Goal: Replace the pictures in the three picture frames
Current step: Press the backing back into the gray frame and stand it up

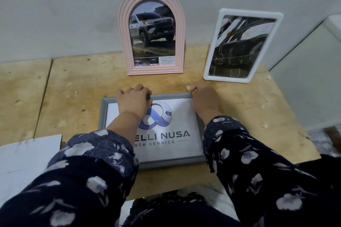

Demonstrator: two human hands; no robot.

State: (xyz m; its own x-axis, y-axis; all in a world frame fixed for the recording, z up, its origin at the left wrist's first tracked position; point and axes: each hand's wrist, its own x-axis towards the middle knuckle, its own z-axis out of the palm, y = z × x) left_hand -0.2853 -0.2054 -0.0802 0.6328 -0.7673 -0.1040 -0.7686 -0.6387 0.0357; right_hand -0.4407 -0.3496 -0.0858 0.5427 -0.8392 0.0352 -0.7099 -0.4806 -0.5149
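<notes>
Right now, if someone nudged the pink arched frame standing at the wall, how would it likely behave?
The pink arched frame stands upright on its narrow bottom edge, so a push would probably tip it rather than slide it. Its moulded body looks rigid and fairly light. The glazing over the truck picture may be breakable.

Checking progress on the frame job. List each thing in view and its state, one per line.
Grey frame: flat on the wooden table, logo print showing face up.
Left hand: curled over the grey frame's far edge.
Right hand: gripping its far right corner.
Pink arched frame: upright against the wall, truck picture inside.
White frame: tilted back against the wall, dark picture inside.
White sheet: flat at the table's left edge.
</notes>
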